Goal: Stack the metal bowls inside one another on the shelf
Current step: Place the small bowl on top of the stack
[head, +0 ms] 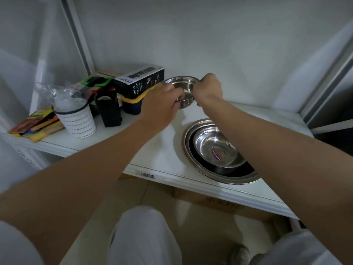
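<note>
A small metal bowl (182,87) is held tilted above the white shelf (156,148), its opening turned toward me. My left hand (160,104) grips its near-left rim and my right hand (208,88) grips its right rim. To the lower right on the shelf sits a stack of nested metal bowls (215,148); the innermost one has a red and blue sticker on its bottom. My right forearm crosses over the right side of that stack.
At the shelf's left stand a black spray bottle box (139,81), a dark tub with a yellow rim (131,105), a black box (109,109), a white perforated cup (76,119) and colourful packets (36,123). A white post (78,33) rises at back left.
</note>
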### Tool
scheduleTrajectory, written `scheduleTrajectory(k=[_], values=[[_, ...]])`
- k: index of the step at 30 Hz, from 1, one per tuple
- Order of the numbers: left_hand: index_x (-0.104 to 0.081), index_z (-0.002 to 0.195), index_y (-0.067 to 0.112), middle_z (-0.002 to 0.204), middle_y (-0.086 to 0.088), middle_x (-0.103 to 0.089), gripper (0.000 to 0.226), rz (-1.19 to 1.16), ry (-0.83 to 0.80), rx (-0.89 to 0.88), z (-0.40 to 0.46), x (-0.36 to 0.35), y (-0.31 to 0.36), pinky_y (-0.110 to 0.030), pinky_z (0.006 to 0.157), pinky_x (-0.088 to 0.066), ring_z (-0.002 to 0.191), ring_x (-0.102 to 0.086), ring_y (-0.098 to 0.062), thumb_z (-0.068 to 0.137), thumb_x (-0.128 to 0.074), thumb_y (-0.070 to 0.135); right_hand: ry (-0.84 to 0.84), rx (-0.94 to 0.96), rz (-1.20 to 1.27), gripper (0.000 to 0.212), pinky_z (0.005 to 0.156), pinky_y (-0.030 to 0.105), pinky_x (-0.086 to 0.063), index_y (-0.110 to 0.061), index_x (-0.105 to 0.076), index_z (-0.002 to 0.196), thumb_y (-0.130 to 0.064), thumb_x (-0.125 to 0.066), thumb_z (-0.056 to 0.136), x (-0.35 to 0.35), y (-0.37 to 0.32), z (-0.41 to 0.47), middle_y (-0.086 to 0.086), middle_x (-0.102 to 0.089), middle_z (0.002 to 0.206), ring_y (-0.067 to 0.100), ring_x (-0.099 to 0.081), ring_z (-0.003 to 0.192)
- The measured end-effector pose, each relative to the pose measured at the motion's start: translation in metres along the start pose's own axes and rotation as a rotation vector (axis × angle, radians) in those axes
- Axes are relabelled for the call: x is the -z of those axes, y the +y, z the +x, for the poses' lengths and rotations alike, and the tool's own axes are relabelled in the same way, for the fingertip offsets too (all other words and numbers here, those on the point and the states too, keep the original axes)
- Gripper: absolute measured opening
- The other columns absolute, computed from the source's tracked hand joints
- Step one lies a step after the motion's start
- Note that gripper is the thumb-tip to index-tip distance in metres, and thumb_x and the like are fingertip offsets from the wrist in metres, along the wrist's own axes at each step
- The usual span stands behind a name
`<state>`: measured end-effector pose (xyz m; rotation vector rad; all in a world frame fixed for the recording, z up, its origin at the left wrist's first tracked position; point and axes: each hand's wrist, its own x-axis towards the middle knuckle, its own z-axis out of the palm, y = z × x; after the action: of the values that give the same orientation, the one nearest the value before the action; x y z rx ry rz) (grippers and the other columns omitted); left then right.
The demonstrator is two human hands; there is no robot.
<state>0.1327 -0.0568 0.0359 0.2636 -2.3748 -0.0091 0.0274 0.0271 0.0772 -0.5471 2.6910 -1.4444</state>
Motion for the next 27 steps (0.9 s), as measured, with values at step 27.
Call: scheduleTrajectory(k=[27], values=[[-0.07,0.102,0.009,0.092,-0.011,-0.065,0.024,-0.681,-0.46,0.803,0.025,-0.056,0.107,-0.033,0.077,-0.049,0.086,-0.062,-0.023,0.082,-0.056,0.01,-0.031,-0.109,-0.15,0.028,0.069,0.048,-0.062,0.0,-0.068,0.086,-0.005,-0.047,0.068,0.126,0.122,0.001,0.018,-0.069,0.077,0.036,-0.071,0.068]])
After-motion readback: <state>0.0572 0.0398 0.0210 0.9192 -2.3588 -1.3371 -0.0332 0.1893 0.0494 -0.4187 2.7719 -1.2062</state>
